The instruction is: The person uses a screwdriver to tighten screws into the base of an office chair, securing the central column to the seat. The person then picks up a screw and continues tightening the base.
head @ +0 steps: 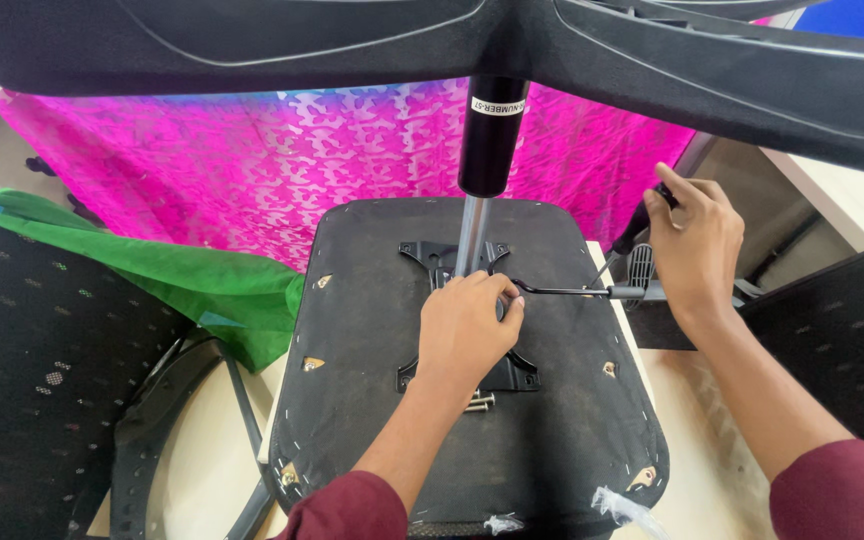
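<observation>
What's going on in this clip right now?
A person works on an upturned office chair seat lying underside up. The left hand rests on the black metal mechanism plate by the gas cylinder. The right hand grips a lever handle at the seat's edge. Loose bolts lie on the seat.

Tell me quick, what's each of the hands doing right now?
Left hand: closed on the metal mechanism plate under the seat.
Right hand: closed around a black tool handle.
</observation>
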